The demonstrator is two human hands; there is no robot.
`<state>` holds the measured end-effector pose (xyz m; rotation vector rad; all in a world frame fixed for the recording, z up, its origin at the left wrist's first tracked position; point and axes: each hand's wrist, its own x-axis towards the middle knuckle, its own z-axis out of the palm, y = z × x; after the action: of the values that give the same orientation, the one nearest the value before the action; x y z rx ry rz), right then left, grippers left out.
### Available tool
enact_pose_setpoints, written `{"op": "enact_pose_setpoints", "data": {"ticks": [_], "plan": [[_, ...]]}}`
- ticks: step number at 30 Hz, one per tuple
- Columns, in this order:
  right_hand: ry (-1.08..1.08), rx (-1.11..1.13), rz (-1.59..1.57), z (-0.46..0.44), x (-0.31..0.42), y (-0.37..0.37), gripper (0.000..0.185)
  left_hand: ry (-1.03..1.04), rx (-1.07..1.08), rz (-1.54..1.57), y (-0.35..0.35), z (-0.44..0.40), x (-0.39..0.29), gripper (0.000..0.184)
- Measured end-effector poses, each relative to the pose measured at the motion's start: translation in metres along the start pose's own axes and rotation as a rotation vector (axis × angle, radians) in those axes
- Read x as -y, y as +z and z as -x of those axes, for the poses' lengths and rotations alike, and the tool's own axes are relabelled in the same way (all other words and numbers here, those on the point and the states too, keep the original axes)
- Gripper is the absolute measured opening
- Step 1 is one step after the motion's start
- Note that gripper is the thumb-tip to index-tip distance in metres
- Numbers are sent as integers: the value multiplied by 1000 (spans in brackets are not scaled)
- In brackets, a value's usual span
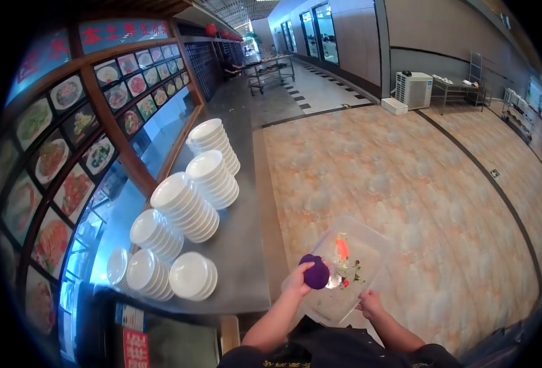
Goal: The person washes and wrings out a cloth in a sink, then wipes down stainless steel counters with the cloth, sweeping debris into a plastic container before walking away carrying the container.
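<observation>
My left hand (295,280) is closed round a dark purple, rounded thing (316,274); whether it is bunched cloth or something solid I cannot tell. It is at the left side of a clear plastic bin (374,246) in front of my body. Inside the bin lie an orange piece (342,248), a small red piece (345,283) and some green sprigs (357,270). My right hand (371,302) has its fingers curled at the bin's near right edge, closed on it.
Several stacks of white plates (185,205) stand on the metal counter (246,245) to my left. Menu pictures (74,190) line the window frame beside it. Farther off are a metal trolley (271,72), a white appliance (413,89) and a side table (458,88). Tiled floor (393,165) lies ahead.
</observation>
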<state>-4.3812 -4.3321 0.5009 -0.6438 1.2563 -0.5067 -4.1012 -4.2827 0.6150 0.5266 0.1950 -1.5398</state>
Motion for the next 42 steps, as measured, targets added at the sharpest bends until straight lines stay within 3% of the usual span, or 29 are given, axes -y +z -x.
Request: {"op": "enact_pose_setpoints", "data": {"ticks": [1,4,6,9,11,14,17,20,25,31,34,35,38,39,40,42], "plan": [[-12,20,22,-34,17,12,14,-54,8,34,7,-26,-22,48],[-8,69,52,-108,65,54,20,252,-55,-355,-7,-136,-76,51],[7,103,25,-149,129,95,20,277,-93,-604,36,-195,-121,43],[-3,-50,222,-235,181,130,22,286,-99,-951,84,-286,-171,31],[-31,-31,140,-286,213,153,11,360,-149,-1243,122,-337,-202,23],[-55,-23,43,-343,278,208,11,534,-56,-1672,116,-456,-250,20],[-61,-26,91,-423,333,256,12,636,-51,-1674,130,-548,-307,17],[-43,15,135,-514,384,304,12,565,-85,-1619,149,-621,-384,17],[18,153,66,-660,466,423,13,732,-178,-1531,168,-712,-535,42],[99,309,98,-827,546,552,31,892,-616,-1448,172,-754,-741,39],[94,331,95,-903,584,609,36,828,-782,-1096,175,-768,-844,38],[85,327,84,-921,604,631,38,865,-694,-854,146,-792,-873,40],[49,320,126,-961,658,679,40,822,-893,-933,131,-788,-965,41],[35,317,146,-974,676,692,41,892,-1031,-1208,107,-792,-995,38],[26,303,157,-943,685,640,39,946,-1142,-1510,102,-766,-961,36],[16,281,180,-979,715,645,37,765,-1270,-1541,95,-768,-1014,28]]}}
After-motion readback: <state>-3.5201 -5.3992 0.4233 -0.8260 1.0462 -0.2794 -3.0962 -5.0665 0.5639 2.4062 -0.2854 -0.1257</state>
